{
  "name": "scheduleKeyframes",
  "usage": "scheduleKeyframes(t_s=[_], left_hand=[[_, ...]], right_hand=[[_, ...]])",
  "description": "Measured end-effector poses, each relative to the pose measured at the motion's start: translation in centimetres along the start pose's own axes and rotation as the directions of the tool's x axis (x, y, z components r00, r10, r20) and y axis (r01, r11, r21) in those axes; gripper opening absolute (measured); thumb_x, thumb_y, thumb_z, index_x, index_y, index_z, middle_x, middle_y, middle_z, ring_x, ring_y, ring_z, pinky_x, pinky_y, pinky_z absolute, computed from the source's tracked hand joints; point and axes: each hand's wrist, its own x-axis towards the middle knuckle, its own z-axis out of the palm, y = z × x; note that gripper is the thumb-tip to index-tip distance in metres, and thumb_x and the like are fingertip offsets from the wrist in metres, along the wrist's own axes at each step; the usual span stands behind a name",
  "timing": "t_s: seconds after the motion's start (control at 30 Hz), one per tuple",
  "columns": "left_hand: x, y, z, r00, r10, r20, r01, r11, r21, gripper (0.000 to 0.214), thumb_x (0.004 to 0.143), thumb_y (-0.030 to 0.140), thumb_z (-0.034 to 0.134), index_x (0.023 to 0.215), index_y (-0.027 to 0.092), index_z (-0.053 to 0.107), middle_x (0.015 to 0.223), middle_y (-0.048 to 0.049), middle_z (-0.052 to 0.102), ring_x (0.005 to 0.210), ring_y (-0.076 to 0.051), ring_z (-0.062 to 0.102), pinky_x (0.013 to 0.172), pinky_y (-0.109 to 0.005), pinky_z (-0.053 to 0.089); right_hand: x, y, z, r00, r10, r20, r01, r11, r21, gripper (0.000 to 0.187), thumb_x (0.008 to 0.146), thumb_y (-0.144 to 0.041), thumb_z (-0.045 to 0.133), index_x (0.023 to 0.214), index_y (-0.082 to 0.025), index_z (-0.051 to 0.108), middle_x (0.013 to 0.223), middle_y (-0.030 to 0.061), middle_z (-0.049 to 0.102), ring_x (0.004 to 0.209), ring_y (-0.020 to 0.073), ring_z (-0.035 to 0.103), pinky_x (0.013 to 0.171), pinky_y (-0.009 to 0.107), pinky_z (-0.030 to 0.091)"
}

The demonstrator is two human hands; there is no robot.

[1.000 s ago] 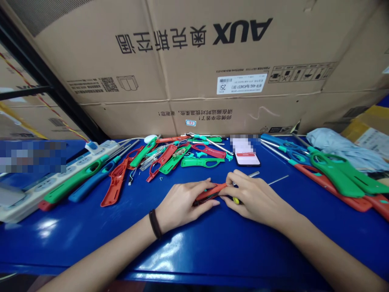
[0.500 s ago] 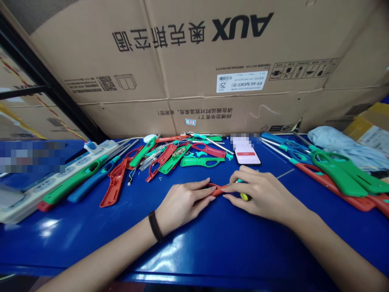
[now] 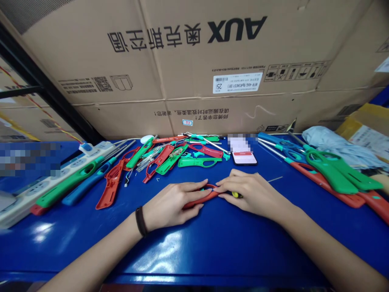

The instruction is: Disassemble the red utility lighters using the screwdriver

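Right, so L hand (image 3: 172,205) is half curled, fingers wrapped over a long red shell (image 3: 197,200) (plastic lighter body, by the look). The shell lies low over the blue tbl (image 3: 194,259), between the two hands & angled up to the right. R hand (image 3: 253,194) comes in from the other side, half closed too, its fingertips (image 3: 220,187) at the shell's right end, so the hands almost touch there. A yellow handle (image 3: 236,195) sits under R hand's fingers; only a bit of it shows. Can't tell if R hand has hold of the shell as well. Black band (image 3: 140,221) on L wrist.

Beyond the hands, a heap of lighter parts (image 3: 164,160) in red, green & teal, w/ a green lighter (image 3: 197,162) at its front edge. Further left: a red lighter (image 3: 111,184), a blue lighter (image 3: 88,186) & a long green lighter (image 3: 65,186), all beside a white power strip (image 3: 39,198). Phone (image 3: 244,158) lies past R hand, screen lit, partly blurred. Thin metal rod (image 3: 275,179) right of R hand. Far right, a pile of red & green lighters (image 3: 331,178), then grey cloth (image 3: 334,142). AUX carton (image 3: 194,61) stands behind the tbl, print upside down.
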Motion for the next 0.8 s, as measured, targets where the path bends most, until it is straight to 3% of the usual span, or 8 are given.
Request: scheduleKeyframes(t_s=[0.2,0.4,0.63,0.8], left_hand=[[-0.7,0.3,-1.4,0.998,0.010,0.070,-0.019,0.991,0.135,0.049,0.084,0.023,0.053,0.132,0.030,0.046,0.138,-0.0032,0.045,0.115,-0.023,0.056,0.096,-0.034,0.048],[-2.2,0.7,-1.0,0.999,-0.050,0.013,0.045,0.967,0.251,0.040,0.093,0.024,0.042,0.133,0.029,0.046,0.134,-0.0059,0.050,0.105,-0.024,0.063,0.086,-0.038,0.055],[-2.8,0.5,-0.4,1.000,-0.024,0.017,0.020,0.979,0.203,0.050,0.094,0.016,0.039,0.141,0.029,0.031,0.143,-0.0042,0.037,0.123,-0.020,0.048,0.099,-0.034,0.046],[-2.8,0.5,-0.3,0.998,-0.013,0.062,-0.004,0.966,0.259,0.051,0.094,0.016,0.039,0.142,0.028,0.026,0.145,-0.0067,0.034,0.128,-0.020,0.042,0.101,-0.034,0.044]], right_hand=[[0.1,-0.4,-0.1,0.998,0.057,0.024,-0.058,0.998,0.014,0.017,0.088,-0.021,0.053,0.091,-0.025,0.069,0.091,0.0000,0.071,0.077,0.0138,0.058,0.050,0.023,0.036],[0.3,-1.1,0.0,0.994,0.091,0.057,-0.091,0.996,-0.002,0.013,0.087,-0.021,0.055,0.091,-0.024,0.068,0.089,0.0003,0.070,0.081,0.0148,0.059,0.051,0.023,0.037],[0.9,-1.9,0.0,0.988,0.111,0.105,-0.105,0.992,-0.067,0.009,0.086,-0.021,0.058,0.084,-0.021,0.066,0.087,0.0021,0.069,0.079,0.0156,0.060,0.056,0.024,0.042],[1.3,-2.5,0.5,0.986,0.119,0.116,-0.102,0.984,-0.145,0.010,0.085,-0.027,0.059,0.088,-0.019,0.064,0.081,0.0038,0.067,0.074,0.0165,0.061,0.051,0.024,0.037]])
